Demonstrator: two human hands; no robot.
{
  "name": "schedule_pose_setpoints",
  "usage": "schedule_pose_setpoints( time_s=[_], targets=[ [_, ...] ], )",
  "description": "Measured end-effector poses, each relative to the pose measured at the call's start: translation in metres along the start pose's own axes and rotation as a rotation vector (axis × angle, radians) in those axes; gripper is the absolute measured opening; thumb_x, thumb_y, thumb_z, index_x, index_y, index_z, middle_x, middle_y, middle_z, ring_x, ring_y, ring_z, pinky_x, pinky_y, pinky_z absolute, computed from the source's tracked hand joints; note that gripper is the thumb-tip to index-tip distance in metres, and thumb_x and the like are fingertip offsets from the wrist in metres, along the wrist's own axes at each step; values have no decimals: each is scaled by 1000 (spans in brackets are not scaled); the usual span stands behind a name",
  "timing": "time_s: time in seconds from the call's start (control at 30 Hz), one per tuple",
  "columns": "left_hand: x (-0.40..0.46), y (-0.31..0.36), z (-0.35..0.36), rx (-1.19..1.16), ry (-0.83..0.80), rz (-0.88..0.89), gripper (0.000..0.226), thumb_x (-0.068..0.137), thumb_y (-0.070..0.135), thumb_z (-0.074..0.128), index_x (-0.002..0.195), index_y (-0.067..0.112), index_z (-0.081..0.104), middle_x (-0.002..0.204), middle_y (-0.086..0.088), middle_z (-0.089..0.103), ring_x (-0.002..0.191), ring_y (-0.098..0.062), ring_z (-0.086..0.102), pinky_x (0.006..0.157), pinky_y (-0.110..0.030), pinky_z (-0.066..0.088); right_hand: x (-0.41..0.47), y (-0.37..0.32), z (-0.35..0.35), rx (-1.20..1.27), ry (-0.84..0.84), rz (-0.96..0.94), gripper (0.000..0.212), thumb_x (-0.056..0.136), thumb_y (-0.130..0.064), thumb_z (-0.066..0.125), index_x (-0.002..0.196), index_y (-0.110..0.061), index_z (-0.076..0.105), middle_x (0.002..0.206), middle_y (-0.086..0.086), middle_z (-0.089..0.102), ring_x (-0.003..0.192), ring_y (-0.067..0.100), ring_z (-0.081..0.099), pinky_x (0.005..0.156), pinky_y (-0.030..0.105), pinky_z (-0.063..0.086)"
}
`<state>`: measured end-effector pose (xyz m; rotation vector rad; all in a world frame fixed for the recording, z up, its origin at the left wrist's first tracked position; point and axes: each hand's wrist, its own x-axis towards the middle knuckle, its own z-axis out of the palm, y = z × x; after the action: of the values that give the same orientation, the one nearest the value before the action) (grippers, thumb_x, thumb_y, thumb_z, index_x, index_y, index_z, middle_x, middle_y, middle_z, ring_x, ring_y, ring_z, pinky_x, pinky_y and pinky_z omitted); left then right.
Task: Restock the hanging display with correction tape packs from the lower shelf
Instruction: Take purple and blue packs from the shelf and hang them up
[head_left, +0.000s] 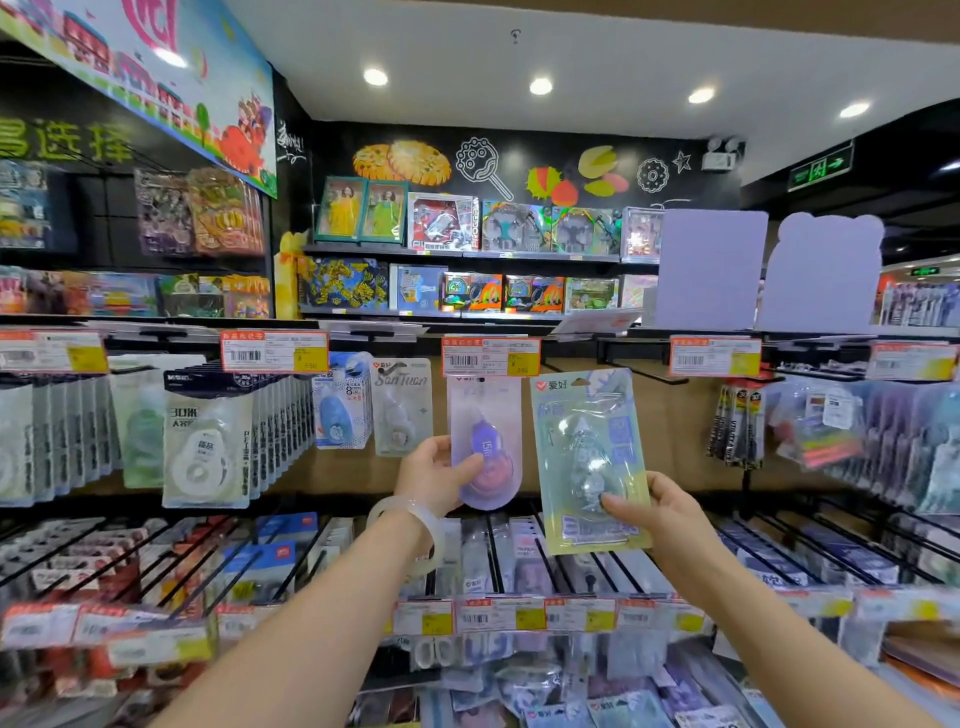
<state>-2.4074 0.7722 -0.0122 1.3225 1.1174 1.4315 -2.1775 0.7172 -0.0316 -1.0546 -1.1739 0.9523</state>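
My left hand (436, 475) grips the lower left edge of a purple correction tape pack (488, 441) whose top sits under the price tag at a display hook. My right hand (649, 512) holds a larger pale green and blue correction tape pack (589, 457) by its lower right corner, raised in front of the brown back panel just right of the purple pack. Its top hole is level with an empty black hook (649, 376). A clear bangle (415, 525) circles my left wrist.
Other tape packs hang to the left: a white SanTuan pack (400, 408), a blue pack (340, 410), and a thick row of white 30m packs (208, 441). Pens hang at right (735, 421). The lower shelf (519, 618) holds several mixed packs behind price tags.
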Motion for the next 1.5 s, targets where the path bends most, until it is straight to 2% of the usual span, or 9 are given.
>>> schedule_pose_setpoints(
  time_s=[0.47, 0.7, 0.87, 0.97, 1.03, 1.1, 1.2, 1.3, 1.5],
  targets=[
    [26, -5, 5, 26, 112, -53, 27, 84, 12, 68, 110, 12, 59, 110, -11, 65, 104, -29, 62, 96, -46, 49, 19, -6, 5, 4, -35, -22, 24, 82, -3, 68, 103, -9, 58, 91, 4, 67, 78, 16, 64, 61, 22, 46],
    [50, -15, 14, 142, 146, -59, 33, 85, 20, 68, 111, 4, 58, 103, -11, 63, 91, -25, 59, 81, -32, 46, 34, -1, 2, -14, -59, -13, 27, 83, -5, 68, 108, -10, 58, 99, 5, 68, 83, 17, 65, 67, 23, 47],
    [51, -34, 21, 135, 184, -284, 65, 77, 35, 74, 119, -8, 50, 96, -18, 63, 85, -31, 62, 74, -34, 48, 38, 9, 2, 31, -73, -10, 26, 83, -2, 66, 106, -12, 59, 95, 5, 70, 86, 21, 66, 73, 30, 50],
    [39, -46, 32, 359, 63, -396, 46, 85, 32, 65, 110, -3, 51, 89, -14, 60, 99, -29, 60, 84, -29, 45, 41, 14, -1, 69, -71, 9, 27, 81, 0, 66, 105, -11, 60, 93, 5, 70, 85, 23, 65, 73, 33, 49],
    [32, -51, 41, 372, -18, -356, 24, 90, 28, 61, 92, 4, 61, 77, -9, 56, 85, -27, 61, 75, -30, 45, 43, 17, -3, 87, -79, 19, 29, 80, 0, 66, 107, -8, 60, 95, 8, 70, 86, 25, 65, 74, 34, 49],
    [26, -49, 49, 217, -107, -288, 32, 95, 32, 52, 72, 10, 58, 68, -6, 55, 70, -24, 53, 65, -28, 40, 45, 18, -4, 100, -88, 23, 32, 78, 0, 67, 109, -7, 60, 98, 10, 70, 88, 27, 65, 74, 36, 50],
    [21, -39, 56, 9, -209, -178, 36, 93, 43, 49, 85, 11, 63, 82, -7, 65, 78, -21, 59, 70, -30, 48, 48, 20, -3, 108, -96, 18, 36, 73, -4, 69, 108, -7, 61, 98, 11, 70, 87, 27, 66, 74, 36, 50],
    [19, -35, 55, 35, -300, -47, 28, 85, 41, 62, 91, 14, 63, 94, -7, 68, 82, -18, 63, 81, -33, 54, 51, 25, -4, 139, -99, 19, 38, 73, -5, 68, 109, -6, 61, 101, 12, 71, 92, 29, 65, 80, 42, 51],
    [23, -44, 58, 103, -291, 29, 13, 81, 9, 71, 78, 13, 59, 71, -3, 61, 60, -13, 54, 57, -21, 45, 61, 30, -3, 144, -78, 34, 37, 74, -4, 69, 110, -6, 59, 105, 15, 70, 94, 32, 67, 78, 43, 54]
  ],
)
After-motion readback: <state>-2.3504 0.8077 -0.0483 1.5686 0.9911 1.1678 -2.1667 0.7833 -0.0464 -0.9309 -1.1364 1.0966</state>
